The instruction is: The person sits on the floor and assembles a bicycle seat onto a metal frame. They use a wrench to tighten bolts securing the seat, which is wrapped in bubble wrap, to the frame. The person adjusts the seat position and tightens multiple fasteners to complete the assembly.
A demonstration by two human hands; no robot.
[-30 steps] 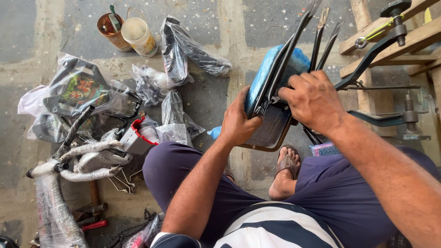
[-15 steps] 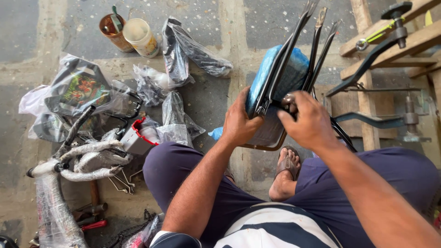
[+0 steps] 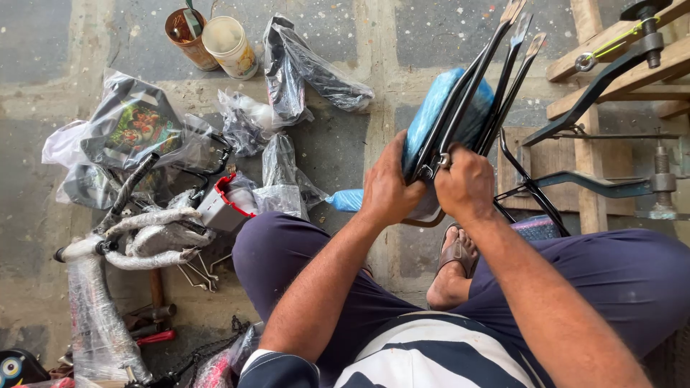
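Note:
I sit on the floor with a blue-wrapped bicycle seat (image 3: pixel 449 108) held up in front of me, black metal stays (image 3: pixel 503 54) fanning up from it. My left hand (image 3: pixel 388 183) grips the seat's left lower edge. My right hand (image 3: pixel 467 183) is closed around the metal fitting at the base of the stays, just right of the left hand. Both forearms reach forward over my purple trousers.
Bicycle frame parts wrapped in plastic (image 3: pixel 136 237) lie at the left with loose plastic bags (image 3: pixel 295 65). Two cans (image 3: pixel 212 39) stand at the top left. A wooden stand with a black metal clamp (image 3: pixel 611 79) is at the right. My sandalled foot (image 3: pixel 453 269) rests below the seat.
My right hand slid from the top of the seat down to the fitting at the base of the stays. The seat has tilted slightly more upright.

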